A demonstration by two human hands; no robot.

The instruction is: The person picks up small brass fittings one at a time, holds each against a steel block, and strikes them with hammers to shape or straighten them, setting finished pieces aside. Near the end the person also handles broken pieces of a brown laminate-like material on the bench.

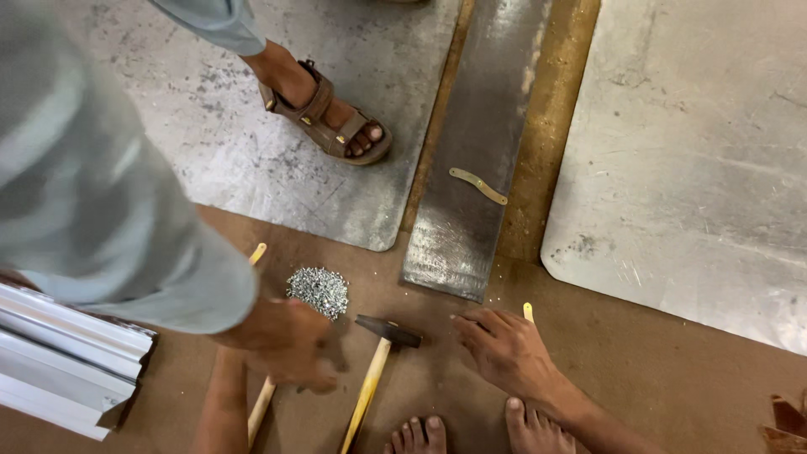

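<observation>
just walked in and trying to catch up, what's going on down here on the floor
A barefoot person sits on the brown floor with the right hand flat and open beside a wooden-handled hammer, which nobody holds. Their left forearm reaches forward, but its hand is hidden by a co-worker's hand in a grey sleeve, reaching down near a pile of small metal bits. Metal sheets lie ahead.
</observation>
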